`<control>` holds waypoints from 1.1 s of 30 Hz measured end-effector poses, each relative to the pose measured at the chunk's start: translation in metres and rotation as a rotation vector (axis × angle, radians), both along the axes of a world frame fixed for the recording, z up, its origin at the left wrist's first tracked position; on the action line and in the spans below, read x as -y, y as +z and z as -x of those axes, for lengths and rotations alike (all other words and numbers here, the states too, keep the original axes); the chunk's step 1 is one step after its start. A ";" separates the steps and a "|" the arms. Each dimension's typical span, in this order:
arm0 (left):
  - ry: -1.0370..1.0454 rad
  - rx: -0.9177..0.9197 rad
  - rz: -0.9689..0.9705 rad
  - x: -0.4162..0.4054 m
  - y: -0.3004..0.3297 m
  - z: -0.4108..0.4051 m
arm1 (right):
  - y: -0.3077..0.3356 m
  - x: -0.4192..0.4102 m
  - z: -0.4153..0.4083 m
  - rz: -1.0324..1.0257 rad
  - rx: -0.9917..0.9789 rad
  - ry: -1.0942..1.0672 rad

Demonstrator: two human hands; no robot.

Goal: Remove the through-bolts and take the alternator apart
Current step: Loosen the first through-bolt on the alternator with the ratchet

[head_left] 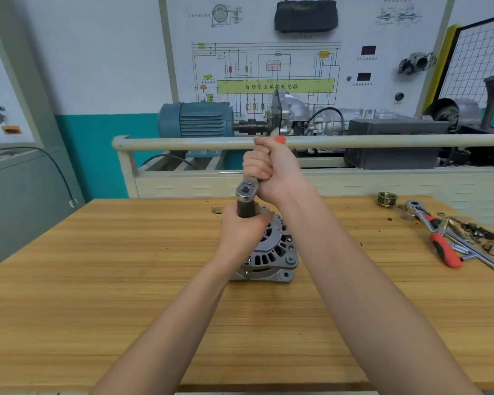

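Note:
A grey alternator [271,252] stands on the wooden bench [126,266] at its middle. A ratchet wrench [247,191] with a dark socket [246,208] points down onto the alternator's top. My left hand [241,232] grips the socket and covers the alternator's upper left part. My right hand [271,169] grips the ratchet's handle, and only the handle's red end [280,139] shows above the fist. The bolt under the socket is hidden.
At the bench's right end lie a brass-coloured pulley [387,199], a second ratchet with a red grip [435,232] and several loose metal parts [479,238]. Behind the bench stands a training rig with a rail [183,143], a blue motor [196,119] and a wiring-diagram board.

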State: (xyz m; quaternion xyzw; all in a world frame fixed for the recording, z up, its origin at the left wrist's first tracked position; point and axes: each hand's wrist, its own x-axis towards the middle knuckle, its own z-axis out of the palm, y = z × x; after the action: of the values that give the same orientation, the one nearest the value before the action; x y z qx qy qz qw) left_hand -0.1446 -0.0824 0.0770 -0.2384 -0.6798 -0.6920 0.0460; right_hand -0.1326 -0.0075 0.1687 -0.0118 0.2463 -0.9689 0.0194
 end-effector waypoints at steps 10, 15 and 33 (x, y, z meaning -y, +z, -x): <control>-0.011 0.087 0.001 0.003 0.013 0.002 | -0.004 0.008 0.005 0.105 0.003 -0.291; -0.078 -0.009 0.076 0.007 0.004 -0.003 | 0.000 0.001 0.002 -0.046 -0.007 0.032; -0.433 -0.059 0.332 0.018 0.016 0.003 | -0.003 -0.014 -0.001 -0.014 -0.040 0.203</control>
State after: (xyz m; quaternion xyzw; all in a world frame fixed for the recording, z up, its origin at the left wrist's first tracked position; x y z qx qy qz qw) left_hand -0.1472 -0.1008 0.0927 -0.4023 -0.7155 -0.5578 -0.1228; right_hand -0.1313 0.0066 0.1658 -0.0560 0.2509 -0.9598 0.1126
